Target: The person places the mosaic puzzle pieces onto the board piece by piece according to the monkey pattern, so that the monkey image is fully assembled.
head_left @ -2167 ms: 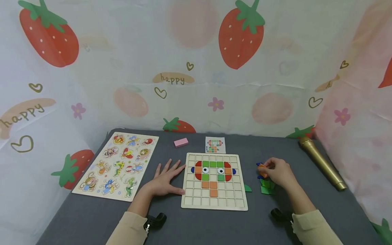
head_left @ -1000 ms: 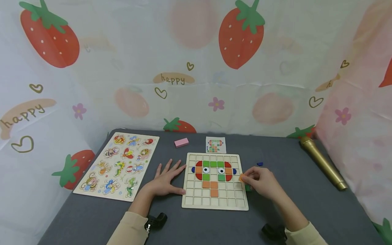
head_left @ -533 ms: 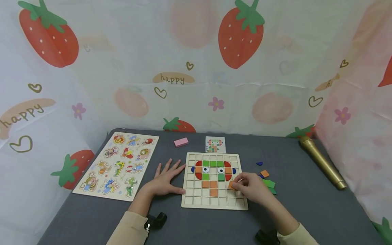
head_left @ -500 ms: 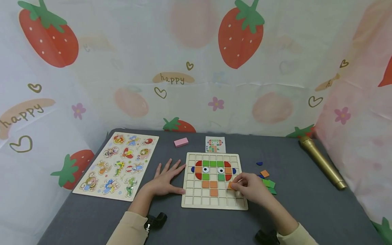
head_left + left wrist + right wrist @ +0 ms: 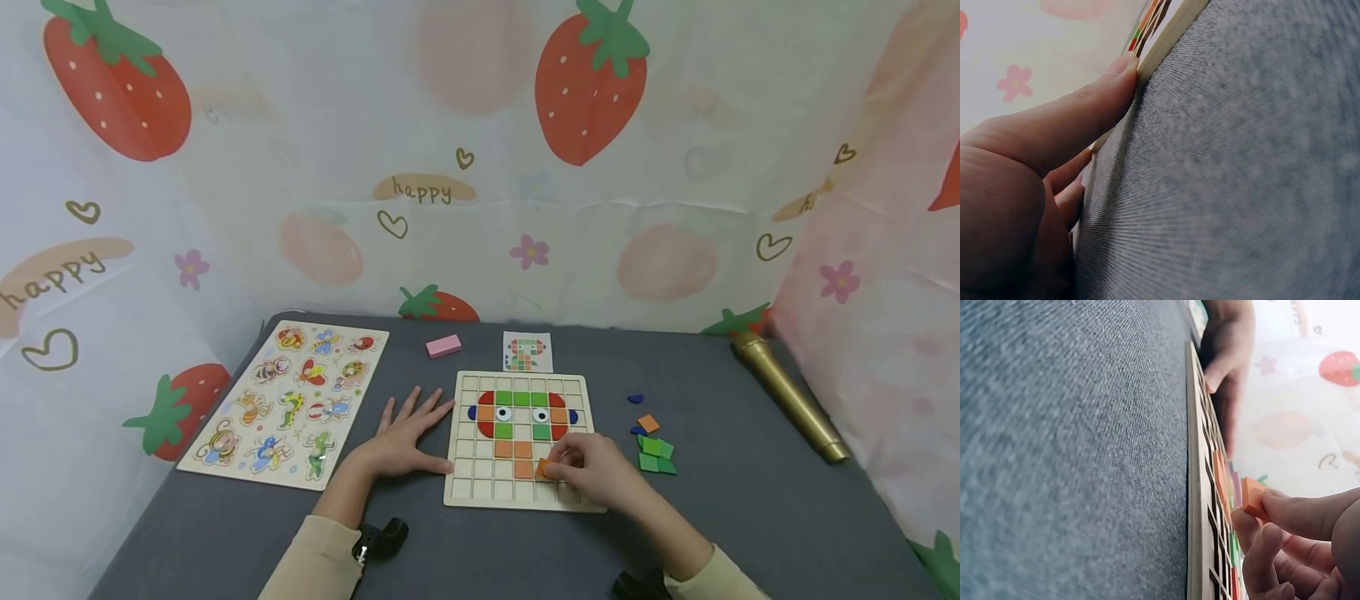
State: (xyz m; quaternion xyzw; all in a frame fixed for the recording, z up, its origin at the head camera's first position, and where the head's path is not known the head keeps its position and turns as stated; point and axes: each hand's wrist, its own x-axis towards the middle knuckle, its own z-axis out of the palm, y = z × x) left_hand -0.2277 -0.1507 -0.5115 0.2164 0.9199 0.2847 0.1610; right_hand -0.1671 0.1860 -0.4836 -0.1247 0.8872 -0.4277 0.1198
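Note:
A square wooden grid board lies mid-table, with red, orange, green and blue tiles and two eye tiles set in its cells. My right hand pinches an orange square tile between thumb and fingertips, just above the board beside the lowest orange tile. My left hand rests on the cloth with fingers spread. Its thumb touches the board's left edge, as the left wrist view shows. A small printed card with a coloured figure lies behind the board.
Loose green tiles, an orange tile and blue pieces lie right of the board. A picture board of insects is at the left. A pink block sits at the back, a gold cylinder at far right.
My right hand has picked an orange tile from the loose pile and carried it left over the board, most recently toward the lowest orange tile. My left hand has stayed in place.

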